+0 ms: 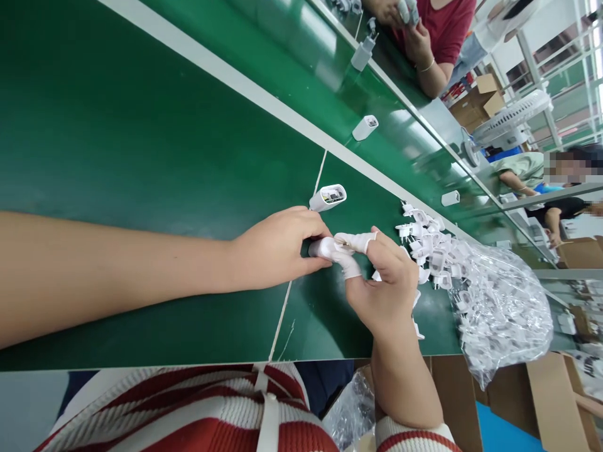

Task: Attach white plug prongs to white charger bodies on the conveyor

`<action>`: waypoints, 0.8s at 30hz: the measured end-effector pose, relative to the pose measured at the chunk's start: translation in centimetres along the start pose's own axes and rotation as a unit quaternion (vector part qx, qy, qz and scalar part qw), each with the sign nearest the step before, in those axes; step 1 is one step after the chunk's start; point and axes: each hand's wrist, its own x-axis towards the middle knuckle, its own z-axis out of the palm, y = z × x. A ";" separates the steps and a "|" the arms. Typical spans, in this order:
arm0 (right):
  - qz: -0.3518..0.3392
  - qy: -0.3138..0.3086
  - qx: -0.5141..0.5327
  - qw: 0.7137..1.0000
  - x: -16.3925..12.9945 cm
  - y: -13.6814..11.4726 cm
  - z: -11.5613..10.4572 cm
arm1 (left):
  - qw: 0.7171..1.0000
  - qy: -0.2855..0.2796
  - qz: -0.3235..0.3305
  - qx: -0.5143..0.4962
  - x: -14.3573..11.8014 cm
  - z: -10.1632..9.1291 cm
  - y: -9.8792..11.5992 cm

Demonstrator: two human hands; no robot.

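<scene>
My left hand (277, 248) and right hand (381, 285) pinch one small white plug part (316, 247) between fingertips — light, stiff, slick plastic, best held by its sides — spare parts (433, 248) at three o'clock.

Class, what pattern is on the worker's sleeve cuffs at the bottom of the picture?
Red and white stripes on the sleeve cuffs, seen in the head view, the only one.

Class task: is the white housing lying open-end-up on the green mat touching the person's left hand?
Apart. The head view shows a strip of green mat between the white housing and the left hand.
</scene>
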 end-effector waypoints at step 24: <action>0.408 -0.232 -0.250 0.847 0.2 7.6 -3.9 | 0.953 0.183 -0.161 0.182 11.5 -12.4 -3.5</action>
